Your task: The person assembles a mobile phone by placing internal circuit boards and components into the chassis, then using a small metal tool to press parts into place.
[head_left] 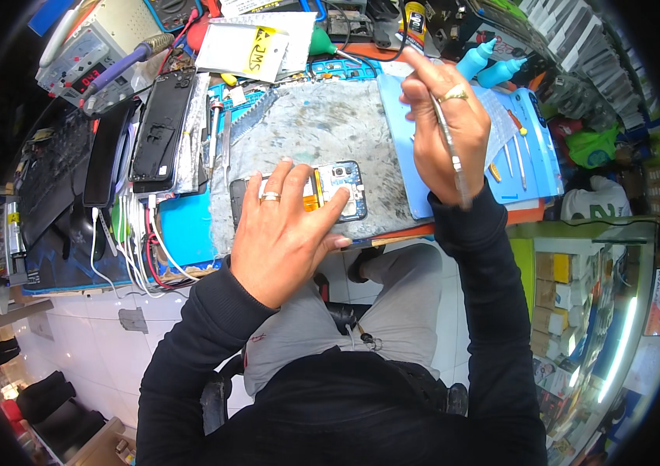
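Observation:
My left hand [283, 229] lies over an opened smartphone [356, 180], its fingers spread and pressing it against a stained grey mat [326, 116]. The phone's circuit board and camera part show at its right end, with an orange-yellow flex strip beside my fingers; the rest is partly hidden beneath the hand. Raised to the right, above a blue tray-like pad, my right hand [454, 124] has its fingers bent around a thin metal tool [456, 161]. The tool points back toward my wrist, apart from the phone. Its exact kind cannot be made out.
Several slim tools lie on the blue pad [400, 167], with two light-blue bottles [493, 66] behind. To the left are dark phones [165, 128], charging cables [132, 241] and a power supply [101, 58]. A white packet [240, 50] sits at the mat's far edge.

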A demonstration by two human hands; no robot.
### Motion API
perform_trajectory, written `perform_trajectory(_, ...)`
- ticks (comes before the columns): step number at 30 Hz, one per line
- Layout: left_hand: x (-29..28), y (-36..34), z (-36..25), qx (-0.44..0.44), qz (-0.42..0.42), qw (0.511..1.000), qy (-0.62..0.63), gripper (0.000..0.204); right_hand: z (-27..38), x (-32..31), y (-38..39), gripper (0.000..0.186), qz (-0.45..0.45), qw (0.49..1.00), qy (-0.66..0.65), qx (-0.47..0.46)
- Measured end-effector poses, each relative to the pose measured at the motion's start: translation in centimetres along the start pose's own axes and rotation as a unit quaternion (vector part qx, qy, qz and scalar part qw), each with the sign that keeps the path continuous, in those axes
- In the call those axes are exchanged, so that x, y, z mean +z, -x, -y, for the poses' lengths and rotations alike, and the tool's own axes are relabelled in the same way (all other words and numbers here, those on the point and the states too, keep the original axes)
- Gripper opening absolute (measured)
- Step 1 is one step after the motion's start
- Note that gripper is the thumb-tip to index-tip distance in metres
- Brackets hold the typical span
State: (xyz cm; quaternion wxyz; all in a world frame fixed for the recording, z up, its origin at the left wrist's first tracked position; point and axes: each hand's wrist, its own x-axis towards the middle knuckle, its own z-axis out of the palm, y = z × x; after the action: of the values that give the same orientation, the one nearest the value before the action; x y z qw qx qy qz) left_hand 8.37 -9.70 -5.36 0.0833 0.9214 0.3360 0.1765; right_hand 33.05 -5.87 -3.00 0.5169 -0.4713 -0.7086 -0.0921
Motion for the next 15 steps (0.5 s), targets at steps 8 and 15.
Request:
perform_trajectory(8, 0.6, 0.5, 0.0, -0.009, -0.017, 1.0, 0.011, 0.058, 3.0, 0.9, 4.1, 0.018, 0.108, 0.836, -0.367, 0.394)
perform_trajectory(15, 0.7, 0.5, 0.0, -0.019, -0.016, 1.0, 0.008, 0.058, 2.8, 1.4, 5.2, 0.017, 0.144, 0.833, -0.353, 0.4)
